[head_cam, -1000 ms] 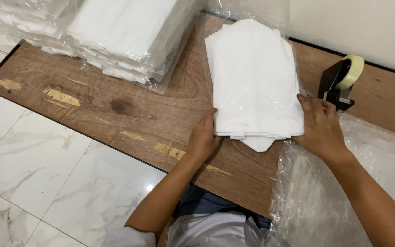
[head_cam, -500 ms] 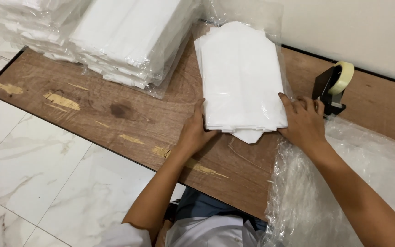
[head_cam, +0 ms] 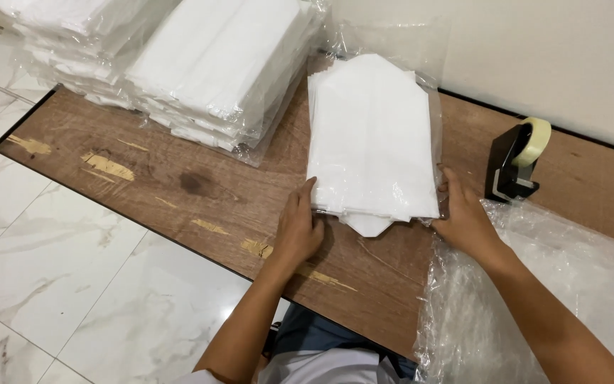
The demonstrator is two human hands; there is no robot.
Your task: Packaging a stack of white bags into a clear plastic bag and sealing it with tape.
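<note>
**Both hands at the near end of the white stack**

My left hand (head_cam: 298, 229) lies on the wooden board (head_cam: 179, 185) with its fingers together and stretched forward, the tips pressing against the near left corner of the stack of white folded pieces (head_cam: 371, 142). My right hand (head_cam: 463, 217) is at the near right corner, fingers slightly spread and curled onto the edge of the stack. Whether the thumb is tucked underneath I cannot tell, since the hand hides it. Neither hand pinches anything that I can see; both press inward from the sides.

The stack lies flat on the board, its long side running away from me toward the wall, with a clear plastic sleeve (head_cam: 392, 50) around its far end. One pointed flap sticks out from the bottom at the near edge, between my hands.

I judge the stack to be light, soft and floppy: thin sheets piled loosely, which would sag in the middle if lifted by one end and fan apart if squeezed at only one corner. The film around it looks slick, so the layers may slide. The safest hold seems to be at both near corners, or flat palms along the two long sides, keeping it supported by the board.

To the left are bagged white bundles (head_cam: 200, 64). To the right stands a tape dispenser (head_cam: 516, 160), and crumpled clear plastic (head_cam: 556, 284) lies under my right forearm.
</note>
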